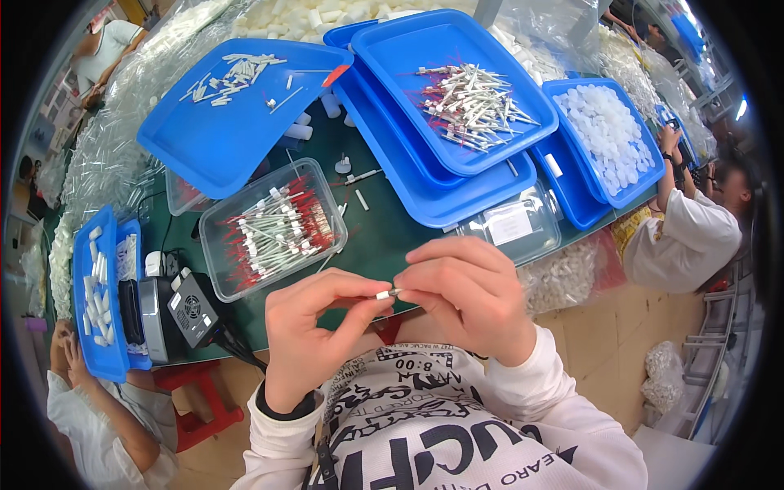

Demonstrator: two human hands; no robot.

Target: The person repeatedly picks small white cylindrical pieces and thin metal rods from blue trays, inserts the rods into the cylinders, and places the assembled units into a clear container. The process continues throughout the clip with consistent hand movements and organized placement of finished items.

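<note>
Left hand (314, 335): up at chest height, thumb and forefinger pinched on the small white tube piece (383, 294), other fingers curled under.
Right hand (467, 290): met the left one head-on, fingertips pressed together on the piece's far end, where a thin tip just showed; touching the left fingers.
White tube piece: held between both hands, above the near edge of the green table (371, 237).
Clear plastic box (273, 229): just beyond the left hand, full of white-and-red stick parts.
Black device (192, 309): left of the hands, near the table edge.
Stacked blue trays (453, 90): farther back, the top one held a heap of the same stick parts.
Tilted blue tray (237, 110): back left, a few white pieces.
Tray of white caps (608, 139): far right.
</note>
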